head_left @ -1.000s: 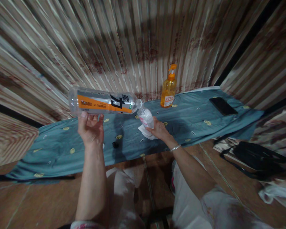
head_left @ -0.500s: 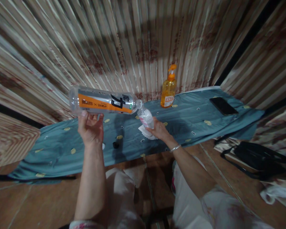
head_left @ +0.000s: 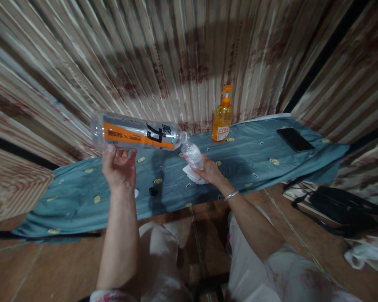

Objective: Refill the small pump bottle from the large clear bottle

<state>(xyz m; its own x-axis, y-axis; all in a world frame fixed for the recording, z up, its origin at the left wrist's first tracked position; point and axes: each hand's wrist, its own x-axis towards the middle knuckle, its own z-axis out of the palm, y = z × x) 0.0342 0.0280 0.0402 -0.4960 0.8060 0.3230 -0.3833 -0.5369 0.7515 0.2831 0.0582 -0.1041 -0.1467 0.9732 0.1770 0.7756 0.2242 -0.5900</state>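
Observation:
My left hand [head_left: 119, 167] is closed round the underside of a large clear plastic bottle [head_left: 135, 133] with an orange and black label. That bottle lies almost level in the air, its neck pointing right. My right hand [head_left: 210, 170] grips a small clear bottle [head_left: 192, 156] with pink print, tilted to the left. The two bottle mouths meet, one at the other. Beneath the small bottle is a white folded tissue or pad [head_left: 193, 175] on the cloth. A black cap [head_left: 153, 191] lies below the large bottle, and a white cap [head_left: 136, 193] is partly hidden by my left wrist.
An orange pump bottle [head_left: 222, 121] stands at the back of the narrow table with its teal cloth [head_left: 239, 163]. A black phone [head_left: 295, 139] lies to the right. A black bag [head_left: 346, 207] sits at the lower right. Pleated curtains [head_left: 176, 63] hang behind.
Almost nothing differs. My left hand has shifted very slightly left under the large bottle; both bottles keep their place, mouth to mouth.

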